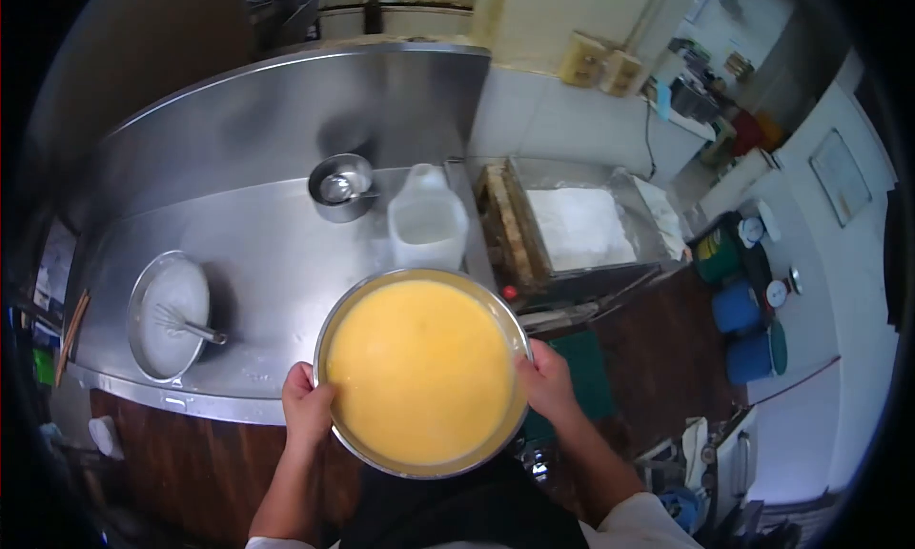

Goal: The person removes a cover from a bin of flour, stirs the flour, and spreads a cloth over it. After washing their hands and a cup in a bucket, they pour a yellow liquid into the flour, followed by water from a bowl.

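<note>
A large round metal bowl (325,333) full of smooth yellow liquid (419,373) is held up between my two hands, in front of my body and over the counter's front edge. My left hand (307,403) grips its left rim with the thumb on top. On the opposite side my right hand (546,377) is closed round the rim, thumb over the edge. The undersides of both hands are hidden. Just beyond the bowl stands a translucent white jug (426,220) on the steel counter.
The steel counter (276,254) carries a wide bowl (169,263) of white mixture with a whisk (191,326), and a small metal pot (340,206). A tray of white powder (579,228) stands to the right. Blue bins (748,355) line the right wall.
</note>
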A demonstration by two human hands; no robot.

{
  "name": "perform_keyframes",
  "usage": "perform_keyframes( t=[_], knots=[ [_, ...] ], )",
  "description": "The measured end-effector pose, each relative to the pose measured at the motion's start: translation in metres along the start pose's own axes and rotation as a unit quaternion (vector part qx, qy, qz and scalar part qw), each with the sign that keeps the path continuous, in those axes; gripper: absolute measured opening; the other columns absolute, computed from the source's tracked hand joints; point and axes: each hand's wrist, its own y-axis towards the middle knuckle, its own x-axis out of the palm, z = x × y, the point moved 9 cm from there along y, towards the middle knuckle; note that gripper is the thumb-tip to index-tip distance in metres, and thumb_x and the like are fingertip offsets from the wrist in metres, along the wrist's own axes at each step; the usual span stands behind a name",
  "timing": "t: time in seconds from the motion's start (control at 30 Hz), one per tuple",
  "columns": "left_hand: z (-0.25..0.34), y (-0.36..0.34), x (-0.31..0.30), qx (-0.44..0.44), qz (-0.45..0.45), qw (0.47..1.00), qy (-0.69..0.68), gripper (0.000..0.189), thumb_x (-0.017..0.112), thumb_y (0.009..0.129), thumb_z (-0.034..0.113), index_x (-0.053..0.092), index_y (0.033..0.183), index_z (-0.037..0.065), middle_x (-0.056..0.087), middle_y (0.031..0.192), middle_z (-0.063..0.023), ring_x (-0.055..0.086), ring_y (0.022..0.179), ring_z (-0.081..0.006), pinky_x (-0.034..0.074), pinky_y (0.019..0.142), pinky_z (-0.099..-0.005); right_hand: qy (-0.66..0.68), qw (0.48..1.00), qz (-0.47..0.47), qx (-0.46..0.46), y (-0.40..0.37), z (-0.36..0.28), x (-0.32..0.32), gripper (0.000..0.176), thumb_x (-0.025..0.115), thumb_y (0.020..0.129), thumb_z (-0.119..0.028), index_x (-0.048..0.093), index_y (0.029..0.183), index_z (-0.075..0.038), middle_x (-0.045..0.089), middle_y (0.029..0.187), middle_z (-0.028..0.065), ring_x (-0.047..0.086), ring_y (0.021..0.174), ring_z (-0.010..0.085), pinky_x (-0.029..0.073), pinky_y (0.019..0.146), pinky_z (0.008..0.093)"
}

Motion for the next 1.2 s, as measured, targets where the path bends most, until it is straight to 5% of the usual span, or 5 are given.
perform_keyframes(
  t=[0.33, 0.57, 0.7, 0.93, 1.2],
  knots=[
    [-0.034, -0.066, 0.202, -0.002, -0.106, 0.994, 0.009, 0.024, 0.055, 0.072, -0.008, 0.041, 0.073, 0.011, 0.051, 0.066, 0.0011, 0.047, 0.054, -0.0072, 0.041, 0.048, -0.0227, 0.034, 0.995, 0.091, 0.033, -0.037, 0.07, -0.207, 0.026, 0.055, 0.089, -0.012, 0.061, 0.111, 0.0, 0.066, 0.088, 0.0058, 0.06, 0.079, 0.0096, 0.049, 0.072, 0.0267],
    [-0.07, -0.093, 0.343, -0.035, -0.153, 0.986, -0.05, 0.023, 0.056, 0.074, -0.008, 0.043, 0.073, 0.011, 0.052, 0.067, 0.0007, 0.049, 0.056, -0.0077, 0.041, 0.05, -0.0232, -0.071, 0.989, 0.12, 0.051, -0.038, 0.074, -0.342, 0.028, 0.054, 0.088, -0.009, 0.06, 0.113, 0.001, 0.066, 0.089, 0.0072, 0.061, 0.079, 0.0104, 0.048, 0.073, 0.0265],
    [-0.067, -0.097, 0.415, -0.058, -0.181, 0.981, -0.05, 0.021, 0.055, 0.075, -0.007, 0.044, 0.073, 0.011, 0.052, 0.069, 0.0015, 0.049, 0.059, -0.0076, 0.041, 0.053, -0.0235, -0.063, 0.984, 0.156, 0.06, -0.027, 0.095, -0.399, 0.026, 0.052, 0.088, -0.008, 0.06, 0.111, 0.001, 0.066, 0.091, 0.0118, 0.063, 0.082, 0.0172, 0.049, 0.076, 0.0304],
    [-0.077, -0.068, 0.505, -0.068, -0.244, 0.965, -0.074, 0.021, 0.053, 0.077, -0.006, 0.043, 0.072, 0.011, 0.05, 0.068, 0.0017, 0.048, 0.059, -0.0066, 0.04, 0.052, -0.0226, -0.09, 0.972, 0.204, 0.07, 0.003, 0.118, -0.452, 0.026, 0.05, 0.088, -0.007, 0.061, 0.11, 0.002, 0.065, 0.097, 0.0098, 0.061, 0.088, 0.0151, 0.047, 0.08, 0.0285],
    [-0.094, -0.016, 0.556, -0.11, -0.267, 0.957, -0.035, 0.019, 0.053, 0.077, -0.006, 0.043, 0.072, 0.01, 0.051, 0.067, 0.0018, 0.048, 0.06, -0.0065, 0.04, 0.054, -0.0227, 0.04, 0.96, 0.235, 0.144, 0.059, 0.133, -0.462, 0.028, 0.052, 0.089, -0.009, 0.061, 0.113, 0.002, 0.065, 0.092, 0.0027, 0.058, 0.08, 0.0076, 0.047, 0.074, 0.024]
  ],
)
